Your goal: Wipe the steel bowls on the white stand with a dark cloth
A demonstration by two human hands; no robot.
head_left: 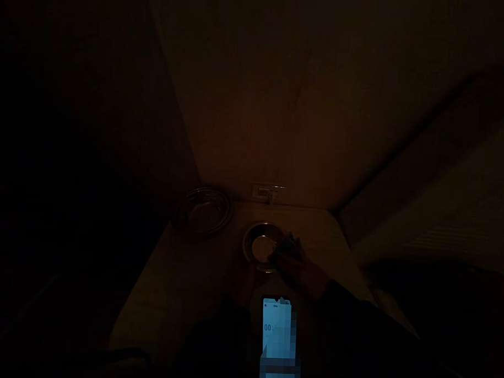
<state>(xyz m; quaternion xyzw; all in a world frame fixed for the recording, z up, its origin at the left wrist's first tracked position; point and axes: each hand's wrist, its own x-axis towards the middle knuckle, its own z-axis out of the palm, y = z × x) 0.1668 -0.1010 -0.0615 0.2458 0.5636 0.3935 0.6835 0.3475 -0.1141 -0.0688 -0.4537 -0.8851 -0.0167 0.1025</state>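
The view is very dark. A small round metal bowl (250, 245) is near the far middle of the table, its rim and inner base catching light. My left hand (241, 278) grips its near left side, fingers mostly lost in shadow. At the bowl's right edge, my right hand (305, 272) is closed on a dark crumpled cloth (290, 244). The cloth seems to touch the rim or inner wall; the exact contact is hard to see. A lit phone (271, 316) with timer digits lies nearer to me, below the bowl, partly blurred out by pixelation.
Round metal dishes (205, 212), seemingly stacked, sit at the table's far left corner. A wall socket (261, 191) with something plugged in is just above the back edge of the pale table (320, 230). Walls stand behind, and dark shapes lie at both sides.
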